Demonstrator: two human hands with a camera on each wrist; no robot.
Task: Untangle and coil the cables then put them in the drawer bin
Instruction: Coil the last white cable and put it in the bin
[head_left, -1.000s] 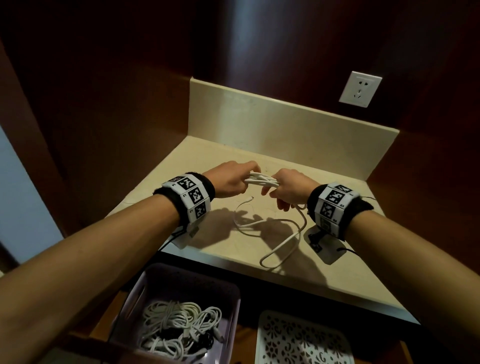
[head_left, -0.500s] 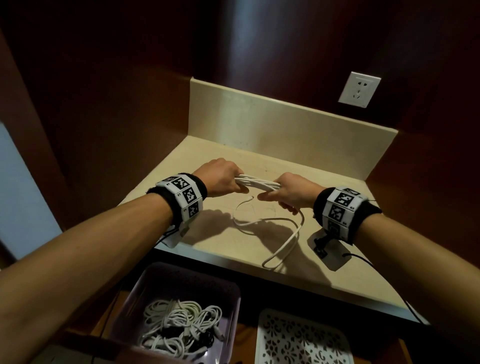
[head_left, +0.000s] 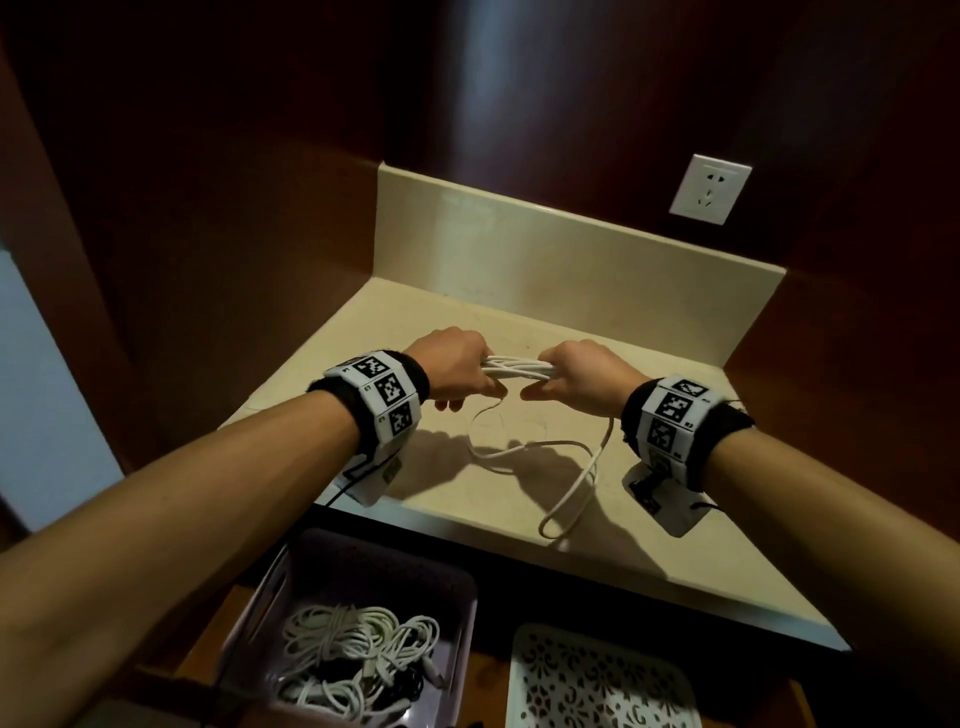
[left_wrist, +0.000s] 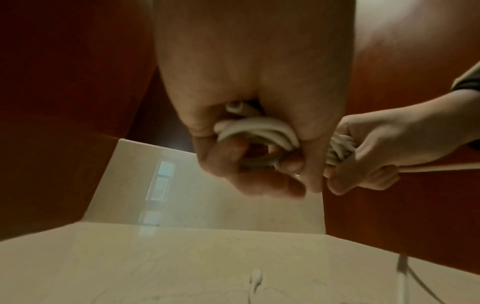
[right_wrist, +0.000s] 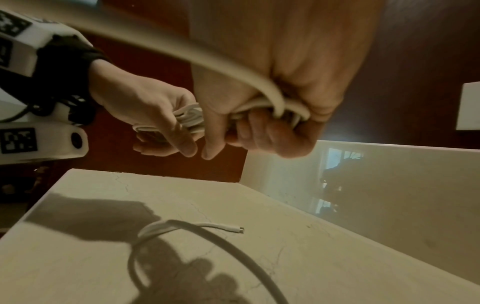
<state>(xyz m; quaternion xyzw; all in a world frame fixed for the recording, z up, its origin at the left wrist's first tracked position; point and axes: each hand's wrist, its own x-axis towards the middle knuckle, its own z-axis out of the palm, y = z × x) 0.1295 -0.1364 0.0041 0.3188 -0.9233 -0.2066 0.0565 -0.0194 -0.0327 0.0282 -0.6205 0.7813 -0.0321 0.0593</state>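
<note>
A white cable is partly wound into a flat bundle (head_left: 517, 368) held above the cream counter (head_left: 675, 530). My left hand (head_left: 457, 366) grips the bundle's left end, fingers curled round the loops (left_wrist: 257, 131). My right hand (head_left: 576, 371) grips the right end (right_wrist: 262, 107). The cable's loose tail (head_left: 574, 483) hangs from the right hand and lies in a long loop on the counter. Its plug end (right_wrist: 235, 228) rests on the stone below the hands. The purple drawer bin (head_left: 457, 587) holds several white cables (head_left: 358, 660).
A white lattice tray (head_left: 597, 680) sits in the drawer to the right of the bin. A cream backsplash (head_left: 571, 260) and dark wooden walls close in the counter. A wall socket (head_left: 709, 188) is at the upper right.
Both hands have drawn slightly apart along the bundle and shifted a little toward me. The loose tail on the counter has hardly moved.
</note>
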